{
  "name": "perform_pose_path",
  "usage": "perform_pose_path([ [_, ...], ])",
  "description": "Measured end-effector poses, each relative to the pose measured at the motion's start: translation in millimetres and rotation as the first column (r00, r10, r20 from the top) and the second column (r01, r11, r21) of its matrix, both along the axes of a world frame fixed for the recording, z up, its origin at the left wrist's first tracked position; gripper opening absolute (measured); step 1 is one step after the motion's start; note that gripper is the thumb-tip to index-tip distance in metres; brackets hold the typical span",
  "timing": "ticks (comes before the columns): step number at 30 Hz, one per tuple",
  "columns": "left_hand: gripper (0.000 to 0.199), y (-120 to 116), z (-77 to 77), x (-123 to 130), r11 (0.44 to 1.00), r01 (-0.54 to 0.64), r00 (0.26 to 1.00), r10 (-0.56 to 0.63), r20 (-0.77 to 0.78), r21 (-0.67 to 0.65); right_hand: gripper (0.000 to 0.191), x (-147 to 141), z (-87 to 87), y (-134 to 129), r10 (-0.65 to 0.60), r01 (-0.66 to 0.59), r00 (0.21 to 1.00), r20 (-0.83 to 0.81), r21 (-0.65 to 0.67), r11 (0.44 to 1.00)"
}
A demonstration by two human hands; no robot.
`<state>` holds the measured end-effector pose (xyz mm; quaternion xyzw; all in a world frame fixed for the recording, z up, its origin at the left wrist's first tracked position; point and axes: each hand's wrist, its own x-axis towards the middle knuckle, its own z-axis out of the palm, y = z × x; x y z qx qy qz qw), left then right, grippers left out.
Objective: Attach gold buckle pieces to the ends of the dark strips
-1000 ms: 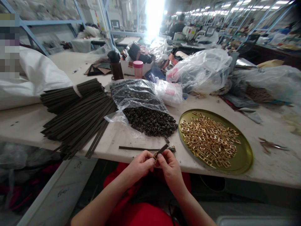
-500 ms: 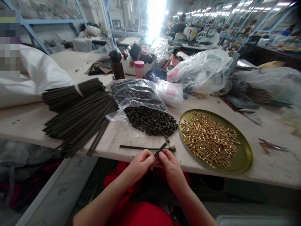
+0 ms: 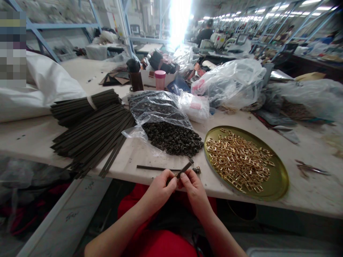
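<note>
Both hands, left hand (image 3: 158, 189) and right hand (image 3: 194, 189), are keeping their fingers pinched on a dark strap (image 3: 184, 169) and small gold buckle (image 3: 177, 175), barely shifting since a second ago.

Left hand (image 3: 160, 188) and right hand (image 3: 193, 188) pinching short dark leather strap (image 3: 184, 169) at bench (image 3: 34, 137) edge. Round brass tray (image 3: 278, 180) of small gold metal buckles (image 3: 239, 160) lying right; heap of dark loops (image 3: 173, 138) spilling from clear plastic bag (image 3: 155, 107); long dark strips (image 3: 91, 132) lying left.
</note>
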<state>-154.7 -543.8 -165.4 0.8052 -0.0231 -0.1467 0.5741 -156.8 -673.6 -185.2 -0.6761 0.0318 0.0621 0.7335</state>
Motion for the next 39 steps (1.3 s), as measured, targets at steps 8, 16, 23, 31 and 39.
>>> perform_pose_path([
  [8, 0.018, -1.5, -4.7, 0.6, 1.0, 0.016, 0.998, -0.017, -0.065, -0.013, 0.023, 7.2, -3.6, -4.0, 0.109, -0.104, 0.989, -0.103, 0.052, 0.993],
  [16, 0.012, -0.6, -4.0, 6.2, 0.969, -0.045, 0.934, -0.045, -0.355, -0.243, 0.026, 5.9, -12.4, -5.3, 0.163, -0.066, 0.952, -0.26, 0.346, 0.936],
  [23, 0.015, 0.8, 11.0, 2.5, 0.944, -0.089, 0.905, -0.056, -0.422, -0.317, 0.027, 5.6, -14.1, -3.6, 0.119, -0.031, 0.961, -0.249, 0.333, 0.942],
  [31, 0.009, 1.8, -4.9, 1.6, 0.958, -0.081, 0.926, -0.03, -0.376, -0.275, 0.027, 4.3, -10.7, -1.8, 0.057, -0.011, 0.98, -0.188, 0.238, 0.971],
  [39, 0.007, 1.8, -7.8, 1.0, 0.965, -0.073, 0.934, -0.022, -0.357, -0.252, 0.025, 4.0, -12.0, -4.9, 0.081, -0.045, 0.984, -0.161, 0.219, 0.975],
])
